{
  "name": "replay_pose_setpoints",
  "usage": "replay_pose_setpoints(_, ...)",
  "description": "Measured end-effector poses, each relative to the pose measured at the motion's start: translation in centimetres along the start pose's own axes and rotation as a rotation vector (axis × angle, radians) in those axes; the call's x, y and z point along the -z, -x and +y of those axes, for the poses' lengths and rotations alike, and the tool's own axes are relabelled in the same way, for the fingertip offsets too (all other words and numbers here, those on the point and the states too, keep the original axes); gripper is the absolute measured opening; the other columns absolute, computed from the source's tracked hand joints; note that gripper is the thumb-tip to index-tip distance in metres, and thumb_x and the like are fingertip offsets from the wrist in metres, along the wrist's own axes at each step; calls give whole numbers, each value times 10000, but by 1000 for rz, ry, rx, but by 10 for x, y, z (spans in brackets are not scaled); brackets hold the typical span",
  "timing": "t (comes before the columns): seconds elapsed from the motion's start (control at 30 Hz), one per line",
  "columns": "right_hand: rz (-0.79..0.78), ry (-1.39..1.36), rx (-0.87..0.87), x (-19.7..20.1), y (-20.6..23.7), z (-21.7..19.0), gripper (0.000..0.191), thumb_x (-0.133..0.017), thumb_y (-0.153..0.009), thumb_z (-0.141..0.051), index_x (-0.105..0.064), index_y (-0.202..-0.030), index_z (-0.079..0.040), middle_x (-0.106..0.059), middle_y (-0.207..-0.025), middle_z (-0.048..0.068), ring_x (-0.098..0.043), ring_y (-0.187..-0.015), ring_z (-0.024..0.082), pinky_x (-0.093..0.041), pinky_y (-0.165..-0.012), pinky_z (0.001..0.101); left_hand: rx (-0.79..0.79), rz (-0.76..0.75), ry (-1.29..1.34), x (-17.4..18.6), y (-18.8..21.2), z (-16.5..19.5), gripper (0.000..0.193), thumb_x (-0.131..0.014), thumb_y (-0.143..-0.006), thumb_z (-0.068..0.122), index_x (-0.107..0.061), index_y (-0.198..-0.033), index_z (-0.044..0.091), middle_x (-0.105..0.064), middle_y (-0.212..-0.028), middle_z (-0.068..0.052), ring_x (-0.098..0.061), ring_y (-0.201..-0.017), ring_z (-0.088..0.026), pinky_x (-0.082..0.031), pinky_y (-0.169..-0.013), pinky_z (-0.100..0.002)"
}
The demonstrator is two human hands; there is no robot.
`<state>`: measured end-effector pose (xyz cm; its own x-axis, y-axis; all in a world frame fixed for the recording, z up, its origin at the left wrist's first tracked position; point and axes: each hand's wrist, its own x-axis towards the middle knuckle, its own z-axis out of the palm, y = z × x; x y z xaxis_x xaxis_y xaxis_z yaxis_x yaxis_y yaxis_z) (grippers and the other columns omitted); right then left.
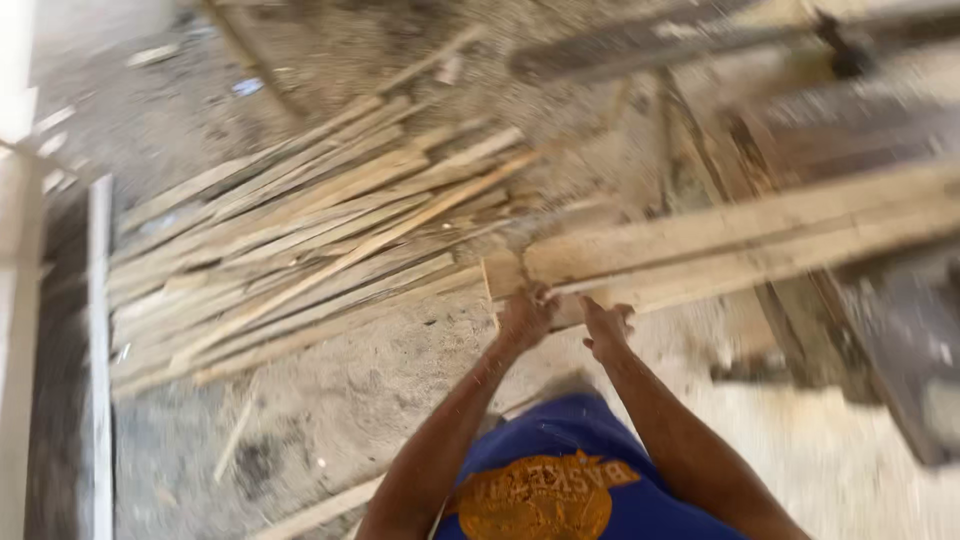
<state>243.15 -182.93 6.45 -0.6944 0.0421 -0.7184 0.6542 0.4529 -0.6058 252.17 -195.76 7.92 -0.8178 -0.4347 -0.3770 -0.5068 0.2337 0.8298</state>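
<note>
The left hand (525, 318) had its grip curled shut on the near end of a long pale plank (720, 250); the right hand (606, 330) lay just beside it against the same end, though blur left it unclear whether that grip was closed or spread; the plank ran up to the right across a rough wooden surface (880, 330); a heap of thin offcut strips (300, 240) lay on the sawdust-covered floor (370, 390) to the left.

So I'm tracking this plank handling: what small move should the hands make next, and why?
Probably draw the plank back a little toward the body. Both the left hand and right hand sit at its near end, while its far end rests on the saw bench.
</note>
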Motion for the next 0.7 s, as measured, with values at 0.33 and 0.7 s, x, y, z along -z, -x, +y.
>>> replay_pose_setpoints(0.33,368,-198,-154,-59,0,14,1310,-920,-809,-481,124,-1492,-82,-119,-1474,347,-326,-1352,486,-368,-1100,579,-477,-248,-458,25,-111,-22,634,-709,-927,454,-572,-1300,-40,-583,-1293,-308,-581,-1187,-429,-475,-1001,-550)
replay_pose_setpoints(0.7,670,-379,-268,-93,1,18,1140,-940,-664,-546,-378,-1493,-2,-554,-1377,218,-547,-1242,346,-469,-1022,438,-336,-578,-804,27,-183,-16,1185,-818,-733,716,-286,-1539,29,-464,-1411,-323,-490,-1305,-470,-450,-1043,-576)
